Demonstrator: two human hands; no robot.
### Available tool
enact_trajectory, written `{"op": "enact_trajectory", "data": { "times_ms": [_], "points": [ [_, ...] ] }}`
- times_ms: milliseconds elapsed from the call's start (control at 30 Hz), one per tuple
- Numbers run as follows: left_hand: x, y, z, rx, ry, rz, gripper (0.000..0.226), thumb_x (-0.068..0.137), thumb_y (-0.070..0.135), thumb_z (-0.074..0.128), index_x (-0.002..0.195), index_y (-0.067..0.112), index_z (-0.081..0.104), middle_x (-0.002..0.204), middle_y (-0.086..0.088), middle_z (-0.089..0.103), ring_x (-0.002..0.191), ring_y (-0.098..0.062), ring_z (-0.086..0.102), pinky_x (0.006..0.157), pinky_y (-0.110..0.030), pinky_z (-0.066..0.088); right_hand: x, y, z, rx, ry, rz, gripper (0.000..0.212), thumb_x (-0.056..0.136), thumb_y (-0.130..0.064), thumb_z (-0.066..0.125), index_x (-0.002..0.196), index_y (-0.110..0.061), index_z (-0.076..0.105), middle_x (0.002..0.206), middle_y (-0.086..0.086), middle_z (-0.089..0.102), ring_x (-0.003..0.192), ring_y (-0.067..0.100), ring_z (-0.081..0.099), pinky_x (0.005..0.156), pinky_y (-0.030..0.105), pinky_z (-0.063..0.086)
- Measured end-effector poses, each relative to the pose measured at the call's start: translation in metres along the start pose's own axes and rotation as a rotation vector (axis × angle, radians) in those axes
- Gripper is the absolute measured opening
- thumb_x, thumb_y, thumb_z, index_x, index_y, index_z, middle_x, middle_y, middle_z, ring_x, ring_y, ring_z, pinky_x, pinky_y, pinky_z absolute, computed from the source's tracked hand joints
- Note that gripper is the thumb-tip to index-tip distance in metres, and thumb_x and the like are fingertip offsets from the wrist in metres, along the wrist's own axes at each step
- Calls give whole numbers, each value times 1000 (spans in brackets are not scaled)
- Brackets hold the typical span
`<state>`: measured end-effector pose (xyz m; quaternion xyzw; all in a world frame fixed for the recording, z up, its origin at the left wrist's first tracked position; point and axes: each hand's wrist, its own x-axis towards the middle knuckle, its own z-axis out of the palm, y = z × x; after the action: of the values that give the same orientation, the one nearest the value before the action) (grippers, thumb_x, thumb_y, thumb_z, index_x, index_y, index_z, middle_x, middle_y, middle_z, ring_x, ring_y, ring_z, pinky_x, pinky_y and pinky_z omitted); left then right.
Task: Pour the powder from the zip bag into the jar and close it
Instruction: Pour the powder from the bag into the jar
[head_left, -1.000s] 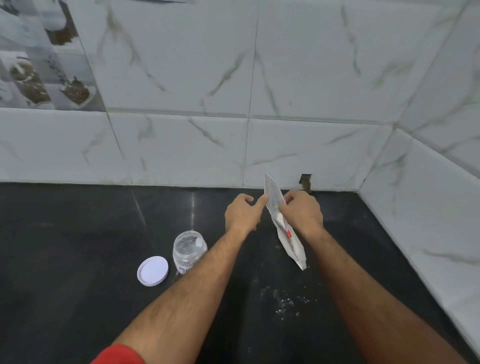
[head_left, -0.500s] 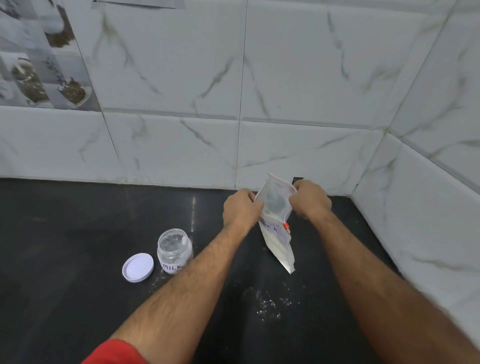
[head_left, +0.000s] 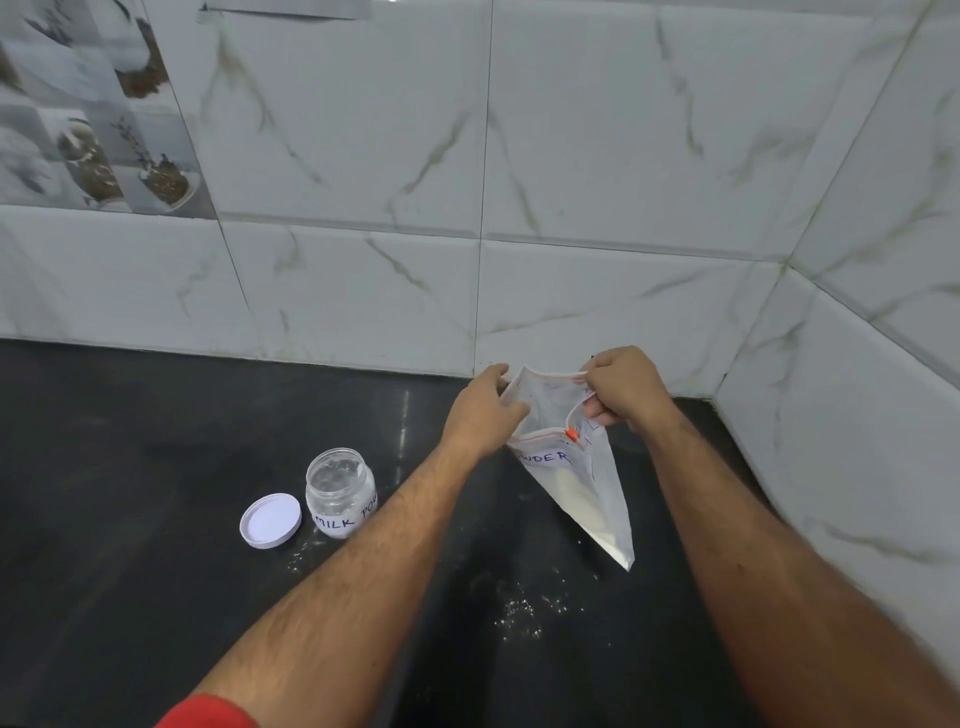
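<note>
A clear zip bag (head_left: 576, 488) with white powder in its lower corner hangs above the black counter, mouth pulled wide apart. My left hand (head_left: 480, 413) grips the left side of its rim, my right hand (head_left: 621, 387) grips the right side. An orange zip slider sits on the near rim. To the left stands a clear jar (head_left: 340, 493) labelled "MILK POW", uncapped and upright. Its white lid (head_left: 270, 520) lies flat on the counter just left of the jar.
The black counter (head_left: 130, 467) meets white marble-tiled walls at the back and right, forming a corner behind the bag. Spilled white powder specks (head_left: 519, 608) lie on the counter near me.
The bag was flat and closed between my hands; now its mouth is spread wide. My hands have drawn apart, and the view has shifted a little.
</note>
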<state>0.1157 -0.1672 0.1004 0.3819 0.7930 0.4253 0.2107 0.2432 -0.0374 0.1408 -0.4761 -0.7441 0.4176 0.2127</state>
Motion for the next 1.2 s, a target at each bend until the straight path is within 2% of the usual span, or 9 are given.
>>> {"op": "enact_trajectory", "data": {
  "times_ms": [167,333,467,533,633,733,933,1133,1200],
  "points": [
    [-6,-16,6,64,70,46,45,90,13,58,134,21,61,121,5,72,111,-16,67,85,-25,49,1,11,5,29,23,8,35,83,4,38,87,-6,71,67,11,69,51,20,70,49,29,56],
    [-36,-20,11,19,-8,151,38,90,30,62,128,29,62,103,9,75,94,-12,69,88,-37,56,-2,26,19,193,70,40,34,85,9,34,83,-5,66,73,16,71,56,28,74,61,40,63],
    [-45,-22,15,168,-123,105,106,62,74,69,148,23,34,139,5,60,125,-18,59,98,-43,52,1,26,30,243,64,39,30,89,6,38,79,-7,64,78,18,72,58,29,75,63,42,63],
    [-45,-21,20,330,-74,88,125,53,83,67,151,19,26,139,3,59,126,-21,58,99,-46,51,1,24,31,216,46,18,27,90,2,42,78,-8,64,71,15,70,58,29,74,63,43,64],
    [-39,-17,25,453,70,109,88,57,82,67,117,20,49,106,5,70,100,-22,65,84,-44,53,1,23,29,95,23,-33,24,87,-4,47,84,-12,69,66,10,69,55,24,69,55,34,60],
    [-36,-13,25,385,111,142,52,67,71,70,86,27,51,85,11,68,81,-15,64,78,-40,53,0,21,24,40,-10,-73,25,80,-6,51,80,-18,73,70,2,68,58,21,64,48,27,52],
    [-28,-11,19,183,25,81,35,71,47,79,98,26,72,89,12,73,89,-11,67,90,-40,53,-6,16,4,-22,-92,-139,24,83,-7,52,84,-15,75,60,-10,60,53,13,52,47,25,44],
    [-7,-1,10,202,11,58,2,78,29,72,76,28,73,76,19,69,84,-11,66,91,-42,53,-2,27,-5,189,-172,-74,29,85,-3,48,97,-8,74,66,3,55,41,7,45,40,20,41],
    [0,7,4,230,-10,76,10,81,27,70,72,31,69,71,21,64,82,-10,63,90,-38,52,-2,31,-10,298,-193,-101,20,89,-12,54,93,-8,74,65,3,51,42,10,41,41,23,40]
  ]
}}
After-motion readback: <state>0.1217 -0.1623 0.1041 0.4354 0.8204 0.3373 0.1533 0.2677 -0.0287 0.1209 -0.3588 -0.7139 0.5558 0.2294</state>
